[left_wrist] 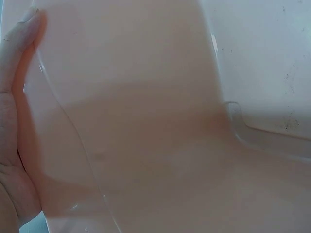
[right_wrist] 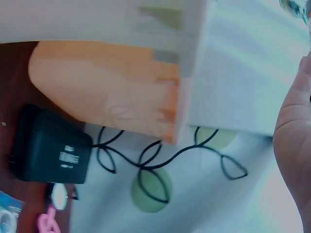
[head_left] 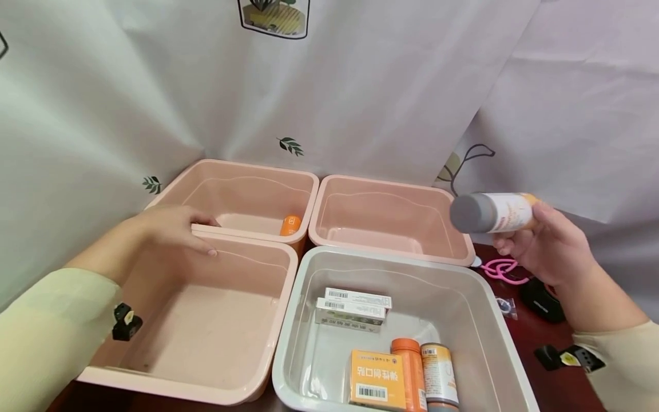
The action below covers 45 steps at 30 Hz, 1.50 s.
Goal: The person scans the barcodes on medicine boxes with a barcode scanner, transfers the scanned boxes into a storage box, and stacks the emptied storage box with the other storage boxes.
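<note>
My right hand [head_left: 553,246] holds up a grey-capped can [head_left: 494,213] with a white and orange label, above the right side of the bins. The can lies nearly level, its cap pointing left. In the right wrist view only part of the right hand [right_wrist: 294,131] shows. My left hand [head_left: 167,226] grips the back rim of the near left pink bin [head_left: 206,337], thumb inside and fingers over the far side. The left wrist view shows the thumb [left_wrist: 24,36] against the inner wall. An orange-capped container [head_left: 290,225] stands in the back left pink bin [head_left: 231,169].
The grey bin [head_left: 304,320] holds white boxes [head_left: 352,309], a yellow box [head_left: 377,377], an orange bottle [head_left: 409,366] and another can [head_left: 439,372]. Behind it stands another pink bin [head_left: 391,186]. At right lie a pink looped item [head_left: 504,270] and a black case [head_left: 542,300].
</note>
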Each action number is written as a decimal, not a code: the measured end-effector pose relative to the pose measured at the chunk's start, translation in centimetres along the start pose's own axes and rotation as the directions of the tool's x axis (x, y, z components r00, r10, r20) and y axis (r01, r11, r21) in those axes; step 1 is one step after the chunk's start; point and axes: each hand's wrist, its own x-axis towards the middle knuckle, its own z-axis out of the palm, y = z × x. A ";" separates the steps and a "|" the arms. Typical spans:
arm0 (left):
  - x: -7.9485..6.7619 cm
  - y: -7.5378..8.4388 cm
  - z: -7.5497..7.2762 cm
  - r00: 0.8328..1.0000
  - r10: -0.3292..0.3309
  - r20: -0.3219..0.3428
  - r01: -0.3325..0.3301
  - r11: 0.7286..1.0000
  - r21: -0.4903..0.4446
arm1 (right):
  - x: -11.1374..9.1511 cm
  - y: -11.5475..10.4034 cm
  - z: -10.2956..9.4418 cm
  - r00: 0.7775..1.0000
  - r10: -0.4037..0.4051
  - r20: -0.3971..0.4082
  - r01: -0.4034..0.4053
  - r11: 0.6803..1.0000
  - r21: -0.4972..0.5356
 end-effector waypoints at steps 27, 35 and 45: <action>-0.1 -0.3 0.1 1.000 0.015 -0.006 -0.015 1.000 -0.010 | 14.8 6.4 5.9 0.867 0.298 -0.399 -0.493 0.623 -0.607; -0.5 -0.4 -0.5 1.000 0.003 -0.011 -0.003 1.000 0.016 | 20.6 11.2 7.6 0.802 0.239 -0.548 -0.586 0.493 -0.643; 0.0 -0.2 0.1 1.000 -0.003 -0.001 0.003 1.000 0.004 | 23.1 16.1 7.7 0.786 0.234 -0.572 -0.600 0.512 -0.615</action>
